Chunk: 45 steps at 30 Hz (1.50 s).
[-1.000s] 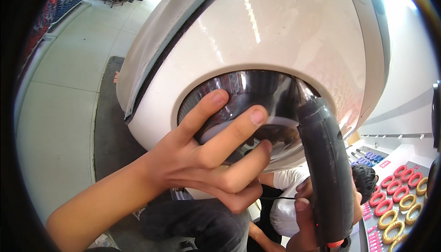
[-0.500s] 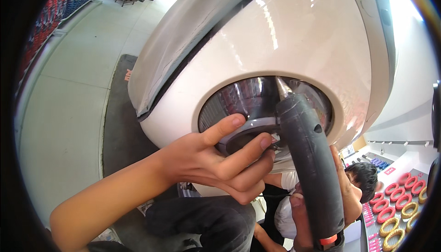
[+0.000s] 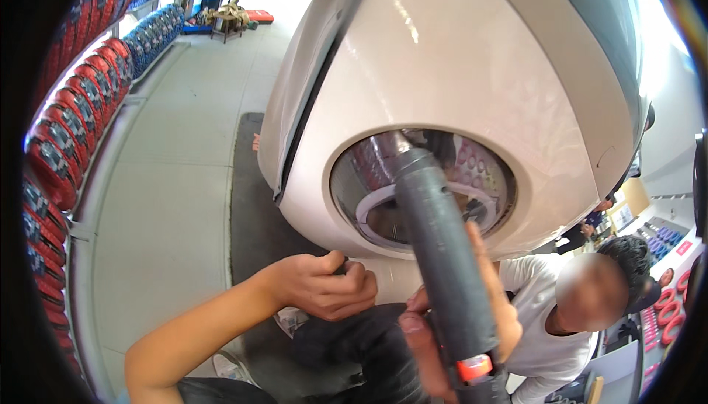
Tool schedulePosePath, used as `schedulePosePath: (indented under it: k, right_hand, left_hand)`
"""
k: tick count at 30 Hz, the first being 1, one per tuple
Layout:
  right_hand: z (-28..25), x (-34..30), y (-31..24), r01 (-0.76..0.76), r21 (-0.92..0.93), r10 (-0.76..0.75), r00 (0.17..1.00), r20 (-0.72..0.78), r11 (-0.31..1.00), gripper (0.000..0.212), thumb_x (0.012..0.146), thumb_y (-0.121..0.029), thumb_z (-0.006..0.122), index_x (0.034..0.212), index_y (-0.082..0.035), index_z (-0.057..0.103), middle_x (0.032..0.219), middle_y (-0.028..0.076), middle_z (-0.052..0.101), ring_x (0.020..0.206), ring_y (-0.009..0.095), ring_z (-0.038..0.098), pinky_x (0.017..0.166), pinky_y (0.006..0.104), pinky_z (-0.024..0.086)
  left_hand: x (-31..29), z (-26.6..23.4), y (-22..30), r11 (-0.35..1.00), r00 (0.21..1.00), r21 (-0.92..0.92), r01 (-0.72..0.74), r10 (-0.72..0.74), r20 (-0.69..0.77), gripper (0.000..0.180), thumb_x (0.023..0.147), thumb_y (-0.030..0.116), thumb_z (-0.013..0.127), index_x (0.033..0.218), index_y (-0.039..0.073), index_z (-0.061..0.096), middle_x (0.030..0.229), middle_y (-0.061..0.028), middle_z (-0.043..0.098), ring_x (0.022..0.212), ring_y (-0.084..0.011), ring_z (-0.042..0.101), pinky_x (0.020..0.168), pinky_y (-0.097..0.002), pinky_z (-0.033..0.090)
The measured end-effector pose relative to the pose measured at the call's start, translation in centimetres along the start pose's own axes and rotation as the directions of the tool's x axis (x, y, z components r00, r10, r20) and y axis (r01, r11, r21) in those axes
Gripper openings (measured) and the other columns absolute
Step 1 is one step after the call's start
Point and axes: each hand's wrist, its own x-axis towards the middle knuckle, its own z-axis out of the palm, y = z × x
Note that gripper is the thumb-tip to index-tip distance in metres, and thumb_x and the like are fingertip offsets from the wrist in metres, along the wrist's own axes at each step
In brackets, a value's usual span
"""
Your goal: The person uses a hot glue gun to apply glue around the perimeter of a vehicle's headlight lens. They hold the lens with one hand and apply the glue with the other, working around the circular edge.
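Note:
A black heat gun [image 3: 446, 256] with a metal nozzle and a lit red switch slants up to a round car headlight [image 3: 380, 216]. My right hand [image 3: 494, 297] is wrapped round its body from below, partly hidden by it. The nozzle tip is at the upper part of the headlight lens, but whether it touches I cannot tell. The headlight is set in a white car's front [image 3: 472, 65]. My left hand [image 3: 332, 286] is below and left of the headlight, apart from it, with fingers curled in; a small dark spot shows between them, too unclear to name.
A person in a white shirt [image 3: 549, 293] is close on the right. Racks of red coiled rolls [image 3: 81, 124] line the left wall. A dark mat [image 3: 247, 205] lies beside the car. Ring-shaped goods [image 3: 667, 312] hang at the right.
My left hand has drawn back from the headlight, down and left, its fingers curling closed. The heat gun's nozzle has shifted left across the lens. The view has swung, showing more racks and the other person.

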Motion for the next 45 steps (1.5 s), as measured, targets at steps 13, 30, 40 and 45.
schedulePosePath:
  k: [13, 30, 40, 45]
  right_hand:
    - [4.5, -1.7, 0.4, 0.074, 0.154, -0.059, 0.993, -0.1, 0.985, 0.08, 0.078, 0.0, 0.079, 0.146, 0.023, 0.043, 0.111, 0.031, 0.074, 0.091, 0.029, 0.079, 0.085, 0.032, 0.059]
    - [6.4, -2.2, 0.3, 0.125, 0.209, -0.089, 0.981, -0.172, 0.97, 0.075, 0.083, -0.009, 0.078, 0.144, 0.022, 0.046, 0.134, 0.045, 0.059, 0.106, 0.045, 0.075, 0.086, 0.0394, 0.061]
    - [7.3, -2.6, -0.7, 0.05, 0.13, -0.022, 0.978, -0.207, 0.99, 0.053, 0.081, -0.009, 0.079, 0.125, 0.016, 0.063, 0.126, 0.04, 0.065, 0.091, 0.045, 0.076, 0.077, 0.0389, 0.062]
    - [7.7, -3.2, -0.5, 0.052, 0.075, -0.035, 0.974, -0.222, 0.996, 0.053, 0.081, -0.01, 0.08, 0.124, 0.015, 0.064, 0.124, 0.04, 0.066, 0.091, 0.045, 0.076, 0.076, 0.0389, 0.062]
  left_hand:
    - [2.2, -3.6, -1.7, 0.487, 0.51, -0.255, 0.835, -0.86, 0.025, 0.013, 0.092, 0.01, 0.07, 0.094, -0.002, 0.066, 0.074, -0.009, 0.061, 0.061, -0.0204, 0.059, 0.052, -0.0313, 0.044]
    - [1.4, -0.5, -0.5, 0.517, 0.543, -0.386, 0.764, -0.838, -0.046, 0.063, 0.079, 0.001, 0.076, 0.141, -0.003, 0.065, 0.068, -0.0061, 0.056, 0.056, -0.0158, 0.051, 0.051, -0.0292, 0.041]
    - [1.1, -0.7, -0.8, 0.482, 0.556, -0.48, 0.733, -0.831, 0.015, 0.069, 0.078, -0.001, 0.075, 0.145, -0.005, 0.061, 0.055, 0.0, 0.04, 0.045, -0.0122, 0.038, 0.047, -0.0263, 0.032]
    - [1.1, -0.9, -1.0, 0.471, 0.554, -0.485, 0.736, -0.832, 0.033, 0.072, 0.076, -0.002, 0.076, 0.146, -0.003, 0.061, 0.055, -0.0002, 0.039, 0.044, -0.012, 0.037, 0.047, -0.0266, 0.032]
